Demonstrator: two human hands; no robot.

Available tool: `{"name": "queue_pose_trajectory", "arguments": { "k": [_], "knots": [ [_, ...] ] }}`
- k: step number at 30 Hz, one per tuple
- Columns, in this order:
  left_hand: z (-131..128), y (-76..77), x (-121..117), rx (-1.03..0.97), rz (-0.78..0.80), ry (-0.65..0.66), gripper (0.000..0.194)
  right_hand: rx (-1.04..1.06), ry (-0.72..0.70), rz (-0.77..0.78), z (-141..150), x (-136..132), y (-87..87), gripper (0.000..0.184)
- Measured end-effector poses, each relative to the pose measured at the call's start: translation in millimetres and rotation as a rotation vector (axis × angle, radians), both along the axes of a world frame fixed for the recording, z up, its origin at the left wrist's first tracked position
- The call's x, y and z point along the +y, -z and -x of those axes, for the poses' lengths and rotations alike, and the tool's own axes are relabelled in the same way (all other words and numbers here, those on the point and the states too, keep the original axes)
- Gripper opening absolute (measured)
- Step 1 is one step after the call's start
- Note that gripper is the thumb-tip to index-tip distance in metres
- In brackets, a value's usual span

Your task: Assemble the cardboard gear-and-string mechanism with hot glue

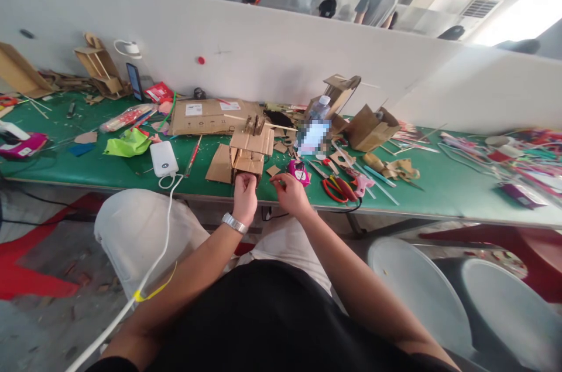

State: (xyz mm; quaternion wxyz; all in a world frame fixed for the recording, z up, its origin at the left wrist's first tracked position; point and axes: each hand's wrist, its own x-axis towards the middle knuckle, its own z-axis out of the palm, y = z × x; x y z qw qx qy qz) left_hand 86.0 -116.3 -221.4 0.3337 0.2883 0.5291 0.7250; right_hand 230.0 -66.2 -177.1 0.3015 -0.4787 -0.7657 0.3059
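Head view: two hands (266,193), one cardboard model (248,152), one scissors (337,189).

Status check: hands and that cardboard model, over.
Left hand gripping cardboard model at table edge. Right hand beside it, pinching something small. Scissors lie right.

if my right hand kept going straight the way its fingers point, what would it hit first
Probably the cardboard model. The right hand points leftward toward the model's near corner, where the left hand already grips it. A small cardboard scrap lies just beyond; depth is unclear.

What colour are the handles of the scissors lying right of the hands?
Red, on the scissors, seen in the head view.
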Motion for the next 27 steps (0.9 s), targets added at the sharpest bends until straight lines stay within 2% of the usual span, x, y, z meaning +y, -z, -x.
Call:
{"name": "queue_pose_trajectory", "arguments": {
  "k": [4, 7, 10, 12, 16, 20, 24, 27],
  "knots": [
    [-12, -3.9, -35, 0.033, 0.034, 0.053, 0.017, 0.236, 0.015, 0.173, -6, -14, -0.2, 0.036],
    [-25, -10.8, -57, 0.059, 0.028, 0.167, 0.021, 0.369, -0.006, 0.297, -10, -30, 1.1, 0.048],
    [-35, -16.5, -67, 0.079, -0.005, 0.328, 0.025, 0.426, -0.038, 0.363, -14, -43, 2.2, 0.051],
    [-38, -17.4, -67, 0.078, -0.009, 0.376, 0.026, 0.416, -0.057, 0.375, -15, -45, 3.0, 0.052],
    [-37, -11.4, -56, 0.018, 0.022, 0.396, 0.037, 0.295, -0.076, 0.312, -15, -35, 3.8, 0.049],
    [-37, -2.7, -44, -0.127, 0.073, 0.398, 0.052, 0.078, -0.063, 0.133, -5, -14, 0.0, 0.036],
    [-35, 0.8, -38, -0.271, 0.136, 0.385, 0.06, -0.153, -0.07, -0.015, 12, 7, -3.6, 0.047],
    [-33, 0.2, -37, -0.35, 0.167, 0.365, 0.063, -0.312, -0.136, -0.034, 18, 18, -4.9, 0.041]
  ]
}}
